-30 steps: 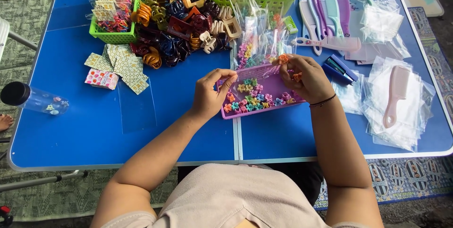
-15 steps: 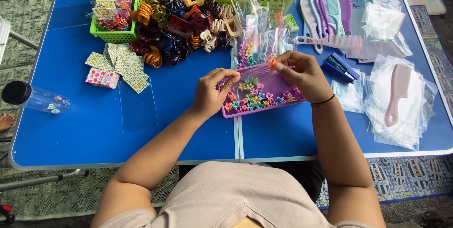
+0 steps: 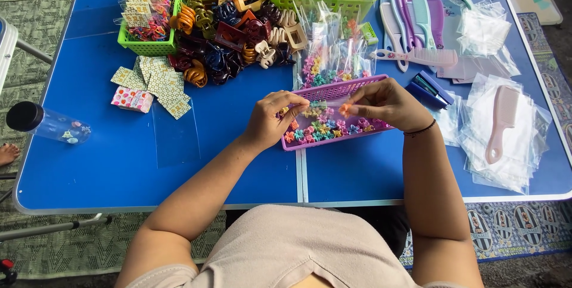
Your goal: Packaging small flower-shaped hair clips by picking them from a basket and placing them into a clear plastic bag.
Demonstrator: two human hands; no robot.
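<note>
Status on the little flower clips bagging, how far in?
Done: a cluster of filled small clear bags stands behind the purple tray. In hand: the right hand pinches an orange flower clip, while the left hand seems to hold a clear bag, hard to make out. Left: many flower clips remain in the tray, and empty bags lie at right.

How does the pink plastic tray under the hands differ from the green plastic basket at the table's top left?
The pink plastic tray is shallow and holds small, flower-shaped clips in mixed colours; the green plastic basket is deeper and holds packets of hair ties. The tray lies at mid-table under both hands; the basket stands at the far edge, untouched. Both have perforated walls.
</note>
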